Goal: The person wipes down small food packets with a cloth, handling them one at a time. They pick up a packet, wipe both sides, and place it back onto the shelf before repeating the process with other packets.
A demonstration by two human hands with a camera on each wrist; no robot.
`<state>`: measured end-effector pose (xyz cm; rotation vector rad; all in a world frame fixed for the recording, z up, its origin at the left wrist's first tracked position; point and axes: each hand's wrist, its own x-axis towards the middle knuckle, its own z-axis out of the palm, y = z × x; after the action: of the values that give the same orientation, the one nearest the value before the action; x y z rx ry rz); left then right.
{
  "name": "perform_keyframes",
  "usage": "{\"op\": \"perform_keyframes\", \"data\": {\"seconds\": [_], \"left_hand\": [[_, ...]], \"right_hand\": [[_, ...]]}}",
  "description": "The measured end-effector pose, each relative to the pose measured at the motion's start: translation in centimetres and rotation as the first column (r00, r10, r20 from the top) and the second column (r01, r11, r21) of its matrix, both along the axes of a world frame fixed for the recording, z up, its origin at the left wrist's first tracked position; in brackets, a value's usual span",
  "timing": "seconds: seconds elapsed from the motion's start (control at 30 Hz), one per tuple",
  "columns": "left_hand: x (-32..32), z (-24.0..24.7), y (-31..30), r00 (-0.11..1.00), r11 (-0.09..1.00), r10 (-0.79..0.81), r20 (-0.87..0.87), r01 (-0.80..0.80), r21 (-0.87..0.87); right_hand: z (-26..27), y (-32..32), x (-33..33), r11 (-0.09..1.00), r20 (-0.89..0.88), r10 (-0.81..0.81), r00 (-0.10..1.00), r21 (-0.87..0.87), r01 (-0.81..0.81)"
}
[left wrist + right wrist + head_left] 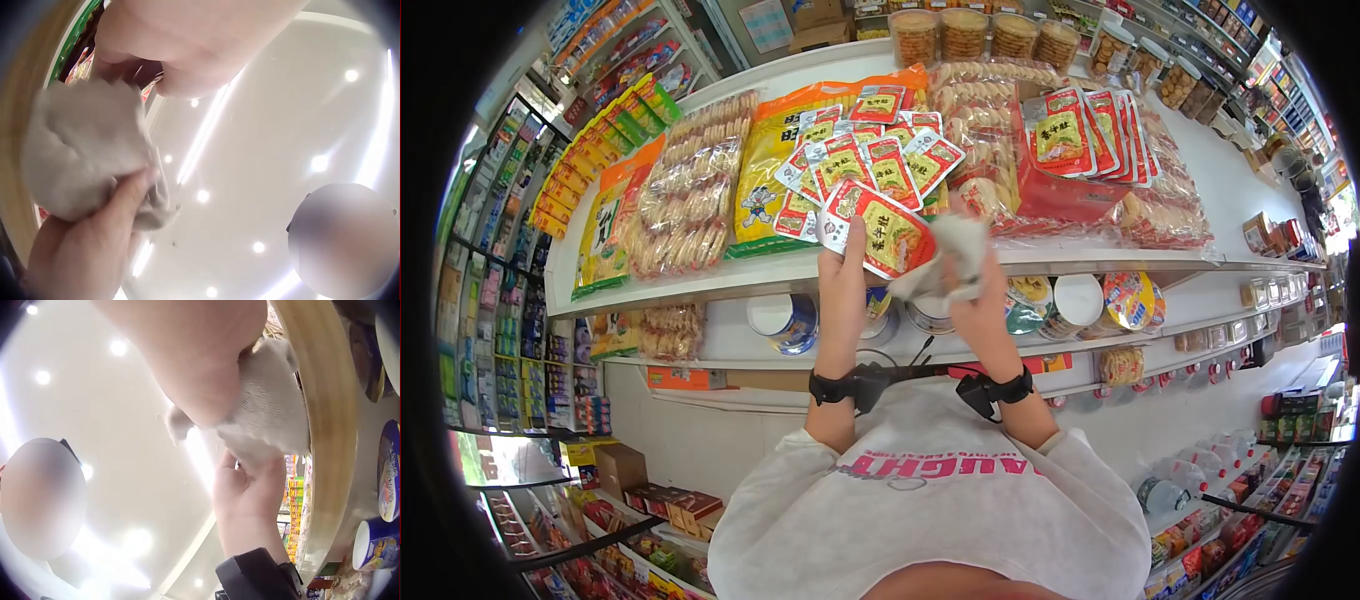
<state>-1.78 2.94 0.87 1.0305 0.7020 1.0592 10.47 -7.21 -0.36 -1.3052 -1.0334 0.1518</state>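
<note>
My left hand point(843, 290) grips a red and white snack packet point(882, 232) by its left edge, thumb on the front. My right hand point(983, 310) holds a greyish cloth point(952, 262), blurred, at the packet's right side. In the left wrist view the cloth point(87, 144) hangs from the right hand point(87, 250), whose thumb presses on it. The right wrist view has the cloth point(269, 400) between both hands, covering the packet. Behind the held packet, similar packets point(890, 165) lie in a loose pile on a yellow bag point(765, 190).
Bags of round crackers point(690, 190) flank the pile. More red packets point(1060, 135) stand in a red box point(1065, 195) at the right. Clear jars point(963, 38) line the back. On the lower shelf are tubs point(783, 322), under the upper shelf's front edge point(750, 285).
</note>
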Motion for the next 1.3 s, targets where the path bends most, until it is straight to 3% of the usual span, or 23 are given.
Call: {"op": "perform_keyframes", "data": {"seconds": [0.07, 0.17, 0.2, 0.3, 0.33, 0.43, 0.57, 0.6, 0.73, 0.83, 0.93, 1.03, 1.13, 1.27, 1.3], "left_hand": [[-0.2, 0.2, -0.1, 1.0, 1.0, -0.029, 0.012, 0.029, 0.003], [-0.4, -0.5, -1.0, 0.97, 0.999, -0.018, -0.241, 0.025, 0.025], [0.2, 0.0, -1.4, 0.989, 0.994, -0.032, -0.144, 0.046, 0.097], [0.1, 1.7, -1.7, 0.96, 0.996, -0.021, -0.279, 0.046, 0.081], [-0.5, 1.3, -1.1, 0.954, 0.996, -0.079, -0.288, 0.088, 0.019], [-0.1, -0.4, -0.3, 0.985, 0.985, -0.109, -0.131, 0.125, 0.119], [0.2, -0.4, 0.2, 0.947, 0.929, -0.29, -0.14, 0.313, 0.197], [0.1, -0.4, 0.5, 0.939, 0.932, -0.323, -0.117, 0.337, 0.134], [0.5, 0.0, 1.0, 0.981, 0.962, -0.18, -0.072, 0.191, 0.195], [1.0, 0.3, 2.1, 0.99, 0.945, -0.104, -0.094, 0.128, 0.3], [2.0, 0.3, 3.6, 0.99, 0.913, -0.039, -0.136, 0.09, 0.398], [4.2, -1.2, 5.7, 0.994, 0.869, 0.062, -0.094, -0.007, 0.494], [4.4, -2.9, 7.3, 0.971, 0.827, 0.166, -0.17, -0.043, 0.561], [4.3, -3.5, 7.7, 0.969, 0.821, 0.198, -0.148, -0.081, 0.565], [4.2, -3.5, 7.7, 0.951, 0.773, 0.248, -0.186, -0.078, 0.63]], "right_hand": [[-0.2, -0.3, 0.5, 0.988, -0.306, -0.12, 0.944, 0.058, 0.144], [0.4, -0.2, 1.1, 0.996, -0.45, -0.022, 0.893, -0.089, -0.02], [0.4, -0.1, 1.5, 0.971, -0.391, 0.052, 0.919, -0.195, -0.138], [-0.3, 0.3, 0.1, 0.934, -0.281, 0.299, 0.912, -0.109, -0.34], [-0.2, 0.2, 0.1, 0.93, -0.323, 0.288, 0.902, -0.131, -0.344], [-0.2, 0.1, 0.6, 0.937, -0.33, 0.208, 0.921, -0.203, -0.285], [-1.5, 1.4, 2.0, 0.964, -0.383, 0.136, 0.914, -0.162, -0.211], [-1.3, 1.6, 2.2, 0.968, -0.393, 0.14, 0.909, -0.14, -0.21], [0.2, 1.9, 2.4, 0.964, -0.459, 0.232, 0.858, -0.007, -0.264], [-0.4, 2.9, 3.1, 0.97, -0.385, 0.225, 0.895, 0.001, -0.243], [-1.3, 5.1, 4.5, 0.994, -0.097, 0.091, 0.991, -0.053, -0.096], [-1.3, 7.0, 5.0, 0.993, -0.032, -0.071, 0.997, -0.102, 0.067], [-1.6, 7.1, 5.3, 0.978, 0.065, -0.077, 0.995, -0.187, 0.088], [-2.9, 6.9, 5.9, 0.989, 0.031, -0.115, 0.993, -0.09, 0.118], [-2.7, 6.9, 5.9, 0.989, -0.003, -0.124, 0.992, -0.079, 0.123]]}}
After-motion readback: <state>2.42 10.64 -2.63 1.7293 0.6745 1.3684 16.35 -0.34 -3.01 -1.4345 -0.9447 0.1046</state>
